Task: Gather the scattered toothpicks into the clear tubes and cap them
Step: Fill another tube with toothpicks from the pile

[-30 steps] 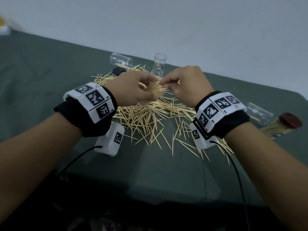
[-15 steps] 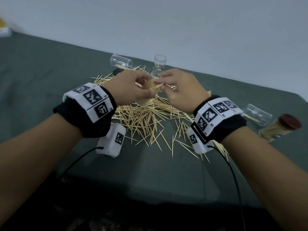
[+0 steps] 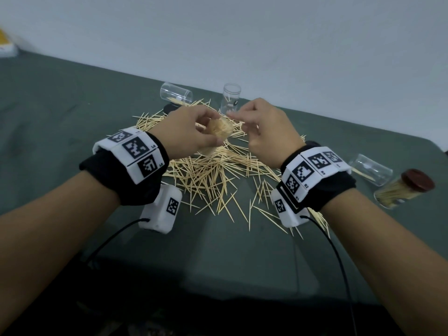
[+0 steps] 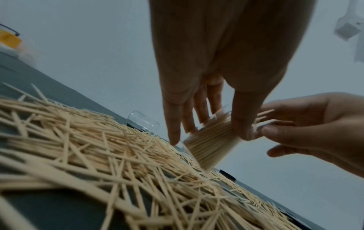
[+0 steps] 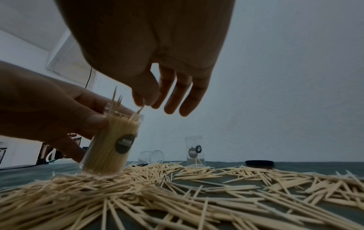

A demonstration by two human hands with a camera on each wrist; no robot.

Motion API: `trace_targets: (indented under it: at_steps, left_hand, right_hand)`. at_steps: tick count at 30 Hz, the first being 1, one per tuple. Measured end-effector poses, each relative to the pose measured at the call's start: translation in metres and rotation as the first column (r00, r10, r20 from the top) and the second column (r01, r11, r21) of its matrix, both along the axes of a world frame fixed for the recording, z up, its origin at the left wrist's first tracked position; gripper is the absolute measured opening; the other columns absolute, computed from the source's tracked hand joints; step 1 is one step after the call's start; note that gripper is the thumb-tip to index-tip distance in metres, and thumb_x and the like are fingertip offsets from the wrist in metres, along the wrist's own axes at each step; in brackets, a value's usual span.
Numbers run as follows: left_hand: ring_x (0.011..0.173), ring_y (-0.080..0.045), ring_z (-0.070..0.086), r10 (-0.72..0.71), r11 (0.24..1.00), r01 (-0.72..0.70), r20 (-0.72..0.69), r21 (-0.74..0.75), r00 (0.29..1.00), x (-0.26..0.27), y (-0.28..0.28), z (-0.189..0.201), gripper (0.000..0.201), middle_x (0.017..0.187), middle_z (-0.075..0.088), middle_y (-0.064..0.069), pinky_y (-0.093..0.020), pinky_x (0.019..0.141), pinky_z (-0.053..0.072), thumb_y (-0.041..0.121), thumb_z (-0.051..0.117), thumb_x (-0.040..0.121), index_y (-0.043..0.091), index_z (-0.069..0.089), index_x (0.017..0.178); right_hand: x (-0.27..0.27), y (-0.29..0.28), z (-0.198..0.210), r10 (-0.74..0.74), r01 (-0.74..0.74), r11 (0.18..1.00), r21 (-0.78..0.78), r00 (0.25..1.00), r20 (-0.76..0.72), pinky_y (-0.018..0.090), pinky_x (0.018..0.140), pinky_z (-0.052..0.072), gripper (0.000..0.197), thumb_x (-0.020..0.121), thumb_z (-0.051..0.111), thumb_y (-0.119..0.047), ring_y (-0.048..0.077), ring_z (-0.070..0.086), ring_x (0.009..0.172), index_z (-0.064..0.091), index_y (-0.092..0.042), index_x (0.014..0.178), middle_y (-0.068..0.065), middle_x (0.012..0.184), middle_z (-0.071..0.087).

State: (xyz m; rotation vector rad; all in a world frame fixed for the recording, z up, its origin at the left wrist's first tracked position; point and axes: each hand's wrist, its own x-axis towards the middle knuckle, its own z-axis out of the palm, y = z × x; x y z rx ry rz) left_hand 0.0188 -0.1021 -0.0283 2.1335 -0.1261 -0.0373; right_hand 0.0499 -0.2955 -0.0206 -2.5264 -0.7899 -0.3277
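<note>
Head view: left hand [image 3: 186, 132] grips the nearly full tube [image 3: 219, 128] above the toothpick pile [image 3: 213, 175]; right hand [image 3: 264, 132], previously bunching picks, now seemingly pinches one at its mouth—capping nears.

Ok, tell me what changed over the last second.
The right hand drew back slightly from the packed tube, leaving the bundle it was feeding seated inside; it now pinches one toothpick at the mouth. The left hand keeps its grip; the scattered toothpicks lie unchanged.
</note>
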Motion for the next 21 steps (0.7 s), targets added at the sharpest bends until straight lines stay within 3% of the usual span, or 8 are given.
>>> trace_targets:
  at_steps: [2, 4, 8, 10, 14, 16, 21]
  left_hand:
    - [0.098, -0.004, 0.065, 0.029, 0.999, -0.029, -0.002, -0.029, 1.0, 0.0009, 0.0014, 0.0009, 0.05, 0.114, 0.063, 0.013, -0.028, 0.075, 0.057, 0.027, 0.079, 0.079, 0.029, 0.057, 0.125]
    - [0.098, -0.004, 0.065, 0.028, 0.999, -0.028, 0.002, -0.034, 1.0, 0.0006, 0.0023, 0.002, 0.05, 0.115, 0.063, 0.013, -0.027, 0.076, 0.056, 0.027, 0.078, 0.08, 0.028, 0.057, 0.126]
    - [0.104, -0.005, 0.063, -0.024, 0.999, 0.024, -0.019, -0.039, 1.0, -0.0013, 0.0009, 0.0023, 0.053, 0.115, 0.063, 0.013, -0.032, 0.084, 0.056, 0.029, 0.078, 0.079, 0.026, 0.056, 0.127]
    - [0.105, -0.007, 0.063, -0.032, 0.999, 0.031, -0.019, -0.039, 0.999, -0.001, 0.0009, 0.0018, 0.053, 0.115, 0.063, 0.011, -0.034, 0.086, 0.056, 0.028, 0.079, 0.079, 0.026, 0.056, 0.126]
    - [0.101, -0.006, 0.064, 0.0, 0.999, -0.001, -0.015, -0.053, 1.0, 0.0002, 0.0019, 0.0016, 0.051, 0.118, 0.063, 0.01, -0.033, 0.085, 0.056, 0.026, 0.079, 0.079, 0.027, 0.057, 0.125]
    - [0.103, -0.007, 0.064, -0.017, 0.998, 0.016, -0.024, -0.062, 1.0, 0.0004, 0.0021, 0.0012, 0.051, 0.119, 0.063, 0.009, -0.034, 0.088, 0.055, 0.024, 0.079, 0.079, 0.028, 0.056, 0.125]
    - [0.105, -0.006, 0.063, -0.066, 0.996, 0.065, -0.015, -0.057, 0.998, -0.0016, 0.0001, 0.0009, 0.051, 0.115, 0.064, 0.01, -0.034, 0.086, 0.056, 0.021, 0.079, 0.079, 0.026, 0.055, 0.124]
  right_hand:
    - [-0.0017, -0.0004, 0.0004, 0.029, -0.029, 0.998, 0.056, 1.0, 0.007, 0.017, 0.092, 0.038, 0.05, 0.089, 0.053, 0.004, 0.012, 0.05, 0.111, 0.064, -0.026, 0.127, -0.001, 0.122, 0.055]
    - [-0.0026, -0.0008, 0.0013, 0.069, -0.068, 0.997, 0.046, 0.998, -0.004, 0.026, 0.1, 0.041, 0.053, 0.087, 0.051, 0.006, 0.014, 0.049, 0.119, 0.067, -0.03, 0.122, -0.001, 0.131, 0.053]
    - [-0.002, -0.0017, 0.003, 0.019, -0.026, 0.982, -0.189, 0.999, -0.039, 0.041, 0.108, 0.035, 0.057, 0.085, 0.048, 0.004, 0.022, 0.04, 0.129, 0.065, -0.037, 0.123, 0.0, 0.148, 0.042]
    - [-0.0024, -0.0022, 0.0005, 0.014, -0.018, 0.978, -0.206, 1.0, -0.024, 0.042, 0.108, 0.036, 0.059, 0.085, 0.048, 0.004, 0.024, 0.04, 0.13, 0.064, -0.038, 0.124, 0.001, 0.149, 0.041]
    - [-0.0001, -0.0042, 0.0006, -0.02, 0.027, 0.997, -0.074, 0.996, 0.089, 0.044, 0.103, 0.042, 0.055, 0.084, 0.049, 0.004, 0.023, 0.048, 0.125, 0.065, -0.031, 0.124, 0.0, 0.139, 0.052]
    - [-0.0003, -0.0043, 0.0024, -0.046, 0.057, 0.989, -0.134, 0.996, 0.08, 0.043, 0.105, 0.04, 0.059, 0.084, 0.049, 0.003, 0.023, 0.043, 0.129, 0.061, -0.033, 0.13, -0.001, 0.143, 0.048]
    - [-0.0065, -0.0002, -0.0011, 0.067, -0.077, 0.962, -0.263, 0.997, -0.046, 0.044, 0.11, 0.034, 0.067, 0.084, 0.046, 0.007, 0.027, 0.037, 0.135, 0.057, -0.038, 0.132, 0.002, 0.15, 0.042]
